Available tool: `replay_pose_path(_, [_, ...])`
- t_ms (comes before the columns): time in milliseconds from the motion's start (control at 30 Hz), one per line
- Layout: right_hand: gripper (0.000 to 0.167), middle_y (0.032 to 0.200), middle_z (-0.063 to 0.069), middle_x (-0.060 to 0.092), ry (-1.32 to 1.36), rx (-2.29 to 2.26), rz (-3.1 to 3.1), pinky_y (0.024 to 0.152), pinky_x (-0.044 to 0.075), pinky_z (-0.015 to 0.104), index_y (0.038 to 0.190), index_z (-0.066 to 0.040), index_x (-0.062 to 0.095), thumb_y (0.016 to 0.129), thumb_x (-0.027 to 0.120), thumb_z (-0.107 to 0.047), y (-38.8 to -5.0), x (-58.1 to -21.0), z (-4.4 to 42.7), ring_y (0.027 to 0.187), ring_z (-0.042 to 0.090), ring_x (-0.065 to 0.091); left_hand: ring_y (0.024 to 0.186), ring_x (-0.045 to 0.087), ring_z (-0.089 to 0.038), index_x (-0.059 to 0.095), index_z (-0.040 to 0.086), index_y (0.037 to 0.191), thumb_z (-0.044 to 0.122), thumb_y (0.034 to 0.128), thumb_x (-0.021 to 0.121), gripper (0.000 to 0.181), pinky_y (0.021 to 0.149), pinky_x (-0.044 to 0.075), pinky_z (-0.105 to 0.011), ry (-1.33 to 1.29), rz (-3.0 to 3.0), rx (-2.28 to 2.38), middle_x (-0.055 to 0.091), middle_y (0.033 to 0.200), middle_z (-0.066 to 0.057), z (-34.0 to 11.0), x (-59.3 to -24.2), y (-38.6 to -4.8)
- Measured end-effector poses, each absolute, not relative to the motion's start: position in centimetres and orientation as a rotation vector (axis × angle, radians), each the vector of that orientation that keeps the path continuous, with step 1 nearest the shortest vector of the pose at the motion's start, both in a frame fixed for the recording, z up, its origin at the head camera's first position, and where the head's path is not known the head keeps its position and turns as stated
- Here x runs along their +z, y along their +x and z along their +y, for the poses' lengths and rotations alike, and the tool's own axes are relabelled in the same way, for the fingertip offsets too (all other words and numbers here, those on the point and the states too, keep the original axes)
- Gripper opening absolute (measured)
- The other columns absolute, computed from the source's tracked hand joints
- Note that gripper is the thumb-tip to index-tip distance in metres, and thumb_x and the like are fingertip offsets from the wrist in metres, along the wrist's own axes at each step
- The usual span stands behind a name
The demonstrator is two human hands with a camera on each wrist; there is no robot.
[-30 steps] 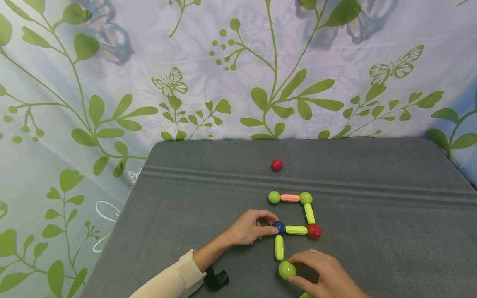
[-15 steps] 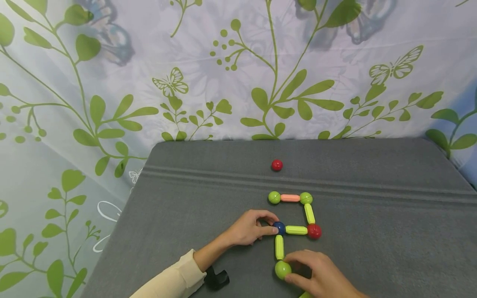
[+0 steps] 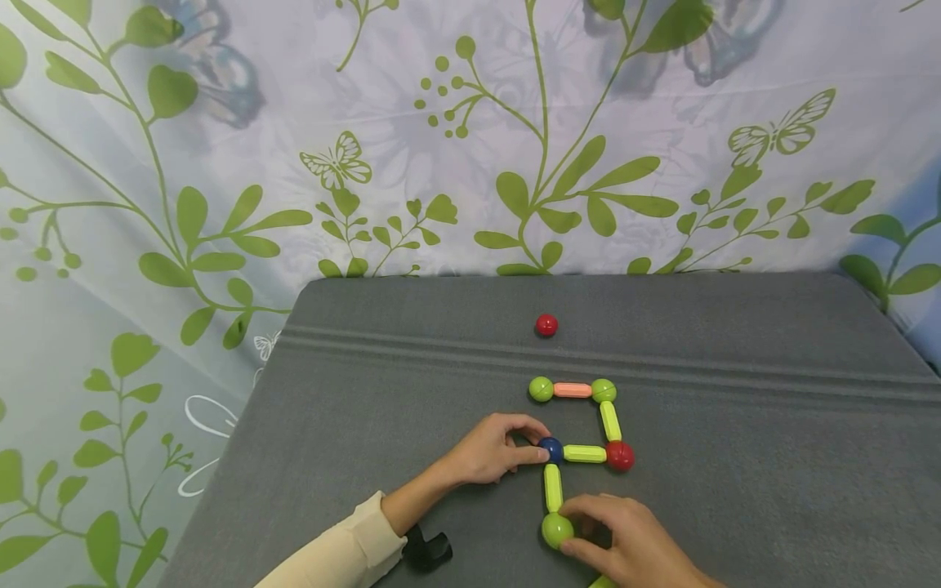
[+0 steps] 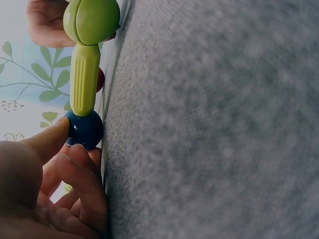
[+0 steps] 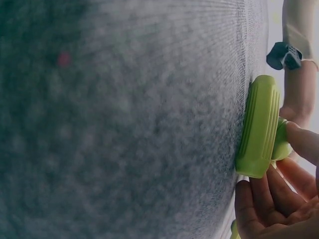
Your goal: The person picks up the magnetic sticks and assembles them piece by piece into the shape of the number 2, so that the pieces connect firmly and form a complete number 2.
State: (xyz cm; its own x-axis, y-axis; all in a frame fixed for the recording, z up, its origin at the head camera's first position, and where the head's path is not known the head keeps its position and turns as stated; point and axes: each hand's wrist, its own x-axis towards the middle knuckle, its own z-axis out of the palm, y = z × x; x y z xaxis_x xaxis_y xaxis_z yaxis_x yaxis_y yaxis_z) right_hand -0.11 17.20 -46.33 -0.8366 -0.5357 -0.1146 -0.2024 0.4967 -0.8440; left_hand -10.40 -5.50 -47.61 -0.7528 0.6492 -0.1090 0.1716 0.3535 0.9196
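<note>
My left hand (image 3: 494,449) pinches a blue ball (image 3: 554,451) between thumb and fingers. A yellow-green magnetic stick (image 3: 553,488) runs from that ball toward me and meets a larger-looking green ball (image 3: 556,531), which my right hand (image 3: 628,539) holds at its right side. In the left wrist view the stick (image 4: 84,79) touches both the blue ball (image 4: 85,130) and the green ball (image 4: 92,20). From the blue ball another yellow-green stick (image 3: 585,454) leads right to a red ball (image 3: 620,456). A loose-looking green stick (image 5: 259,127) lies beside my right fingers.
Beyond the red ball, a yellow-green stick (image 3: 610,421), a green ball (image 3: 604,391), an orange stick (image 3: 572,390) and another green ball (image 3: 541,389) continue the chain. A separate red ball (image 3: 546,325) sits farther back on the grey table (image 3: 735,343). A patterned cloth (image 3: 412,163) hangs behind.
My right hand has moved the green ball slightly left and back, from a little apart to touching the stick's near end. My left hand has stayed on the blue ball.
</note>
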Motion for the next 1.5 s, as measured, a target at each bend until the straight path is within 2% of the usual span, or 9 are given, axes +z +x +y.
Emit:
replay_pose_path(333, [0.035,0.092,-0.017,0.061,-0.671,-1.205,2.432,0.063,0.049,0.027,0.111,-0.01,0.07,0.089,0.073,-0.037,0.1,-46.5,17.2,0.077,-0.002,0.054,0.055,0.055,-0.005,0.07,0.012,0.113,0.019,0.0924,0.072,0.022,0.047,0.043,-0.02,0.704,2.156,1.387,0.063,0.093,0.009,-5.4,-47.6,-10.4])
replay_pose_path(633, [0.04,0.093,-0.017,0.062,-0.637,-1.147,2.437,0.065,0.05,0.026,0.112,-0.012,0.07,0.089,0.071,-0.045,0.0,-46.5,17.1,0.078,-0.002,0.054,0.054,0.055,-0.007,0.071,0.012,0.112,0.019,0.0922,0.073,0.021,0.045,0.043,-0.02,0.698,2.157,1.391,0.063,0.092,0.009,-5.4,-47.7,-10.3])
replay_pose_path(1100, [0.038,0.099,-0.015,0.064,-0.609,-1.151,2.43,0.07,0.051,0.028,0.114,-0.017,0.07,0.09,0.07,-0.046,0.1,-45.9,18.3,0.086,0.0,0.057,0.054,0.055,-0.006,0.07,0.011,0.112,0.018,0.0923,0.073,0.021,0.048,0.045,-0.02,0.708,2.15,1.403,0.063,0.093,0.008,-5.5,-47.6,-10.4])
replay_pose_path(1300, [0.034,0.105,-0.013,0.067,-0.625,-1.169,2.458,0.071,0.052,0.027,0.116,-0.018,0.07,0.091,0.071,-0.041,1.1,-46.2,20.4,0.091,0.0,0.058,0.054,0.054,-0.008,0.071,0.011,0.112,0.018,0.0917,0.073,0.021,0.048,0.045,-0.021,0.698,2.153,1.411,0.064,0.093,0.005,-5.4,-47.5,-10.3])
replay_pose_path(1500, [0.03,0.107,-0.015,0.067,-0.664,-1.228,2.412,0.071,0.051,0.024,0.117,-0.012,0.07,0.092,0.072,-0.03,2.0,-47.5,22.8,0.092,0.001,0.059,0.054,0.055,-0.01,0.071,0.012,0.112,0.016,0.0911,0.074,0.022,0.048,0.044,-0.021,0.687,2.151,1.43,0.064,0.094,0.005,-5.3,-47.4,-10.3])
